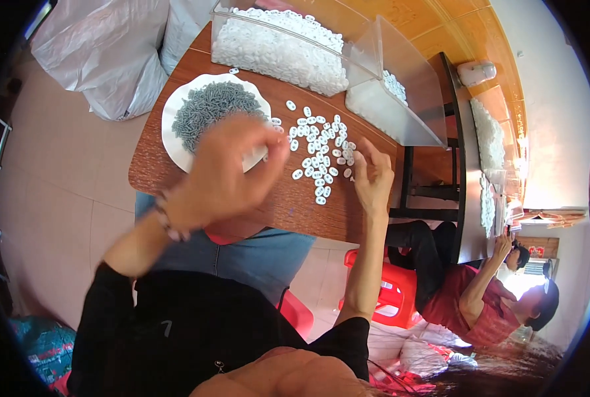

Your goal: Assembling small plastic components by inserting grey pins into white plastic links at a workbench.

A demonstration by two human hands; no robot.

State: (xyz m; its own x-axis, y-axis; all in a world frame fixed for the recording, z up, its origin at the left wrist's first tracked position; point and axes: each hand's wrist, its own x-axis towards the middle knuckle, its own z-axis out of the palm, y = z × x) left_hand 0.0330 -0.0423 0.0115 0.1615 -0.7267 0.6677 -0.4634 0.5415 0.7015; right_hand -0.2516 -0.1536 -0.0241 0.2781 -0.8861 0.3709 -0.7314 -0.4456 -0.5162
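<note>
The left hand (235,162) was above the right part of a white plate (171,132) with a wavy rim, and it covered a part of this plate from the view. This hand was blurred; its thumb and forefinger came near to each other, but I cannot tell whether something was between them. On the plate there was a heap of small grey pieces (215,106), thin and long like screws.

The right hand (374,175) was at the right edge of a loose group of white pieces (318,142), which lay on the brown worktop (281,208) to the right of the plate. Its fingers were bent and the gap to the thumb was narrow; whether it held a piece, I cannot tell. The white pieces were small and oval, with dark marks in them.

Behind them, at the far edge of the worktop, stood a clear box (361,66) with many white pieces inside, and beside it a smaller bin (387,116). At the right, another person (470,304) in a red top sat at a dark table (468,205).
</note>
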